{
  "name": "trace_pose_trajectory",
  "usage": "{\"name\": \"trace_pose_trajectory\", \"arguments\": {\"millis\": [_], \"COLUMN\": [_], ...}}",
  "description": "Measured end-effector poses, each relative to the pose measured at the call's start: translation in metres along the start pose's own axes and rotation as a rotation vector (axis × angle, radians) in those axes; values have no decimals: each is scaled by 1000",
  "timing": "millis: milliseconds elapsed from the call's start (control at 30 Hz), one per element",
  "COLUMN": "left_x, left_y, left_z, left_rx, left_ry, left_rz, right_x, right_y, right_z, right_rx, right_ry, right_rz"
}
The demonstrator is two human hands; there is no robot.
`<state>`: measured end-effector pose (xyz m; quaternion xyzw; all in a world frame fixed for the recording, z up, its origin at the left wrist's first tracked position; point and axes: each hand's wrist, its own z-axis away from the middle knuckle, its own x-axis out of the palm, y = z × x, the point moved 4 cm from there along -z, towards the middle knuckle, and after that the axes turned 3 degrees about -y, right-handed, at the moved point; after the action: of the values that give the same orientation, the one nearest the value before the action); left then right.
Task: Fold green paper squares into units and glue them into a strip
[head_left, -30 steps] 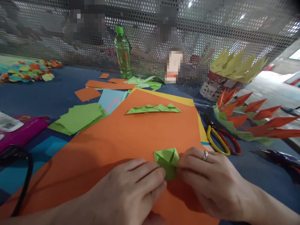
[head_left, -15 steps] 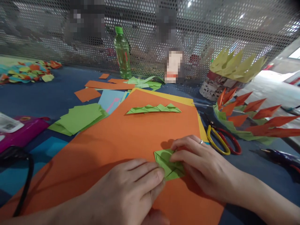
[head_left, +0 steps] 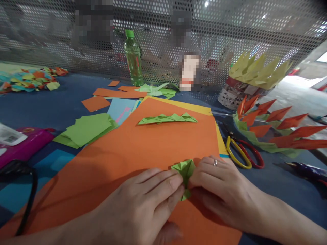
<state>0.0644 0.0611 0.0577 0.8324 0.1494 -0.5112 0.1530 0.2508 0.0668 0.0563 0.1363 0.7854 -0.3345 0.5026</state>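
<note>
Between my two hands lies a small folded piece of green paper [head_left: 187, 169], creased and partly covered by my fingers. My left hand [head_left: 155, 194] presses its fingertips together on the paper's left side. From the right, my right hand [head_left: 217, 183], with a ring on one finger, pinches the other side. Both hands rest over a large orange sheet [head_left: 143, 146]. Farther up on that sheet is a zigzag strip of folded green paper [head_left: 168, 118], touched by neither hand.
Scissors [head_left: 242, 151] and a pointed dark tool [head_left: 304, 170] lie at right, near an orange-and-green paper crown [head_left: 278, 126]. Behind stands a yellow-pointed paper piece [head_left: 258, 73] on a can. Green squares [head_left: 89, 129] and a magenta device [head_left: 30, 143] are left; a green bottle [head_left: 133, 61] stands behind.
The green paper has gone from lying flatter to being bent up and narrower between my hands. My right hand's fingers have curled in and moved slightly down, closer to my left hand.
</note>
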Motion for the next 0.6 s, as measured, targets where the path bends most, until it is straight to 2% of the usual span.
{"name": "trace_pose_trajectory", "arguments": {"millis": [133, 233, 333, 600], "left_x": [6, 9, 7, 2], "left_y": [-3, -3, -3, 3], "left_z": [1, 0, -1, 2], "left_rx": [-46, 31, 27, 104], "left_ry": [-20, -36, -36, -70], "left_rz": [18, 23, 31, -25], "right_x": [-1, -1, 0, 2], "right_y": [-2, 2, 6, 7], "right_z": [0, 2, 4, 2], "right_rx": [-7, 8, 28, 18], "right_ry": [-3, -42, -67, -51], "right_rz": [-23, -65, -89, -109]}}
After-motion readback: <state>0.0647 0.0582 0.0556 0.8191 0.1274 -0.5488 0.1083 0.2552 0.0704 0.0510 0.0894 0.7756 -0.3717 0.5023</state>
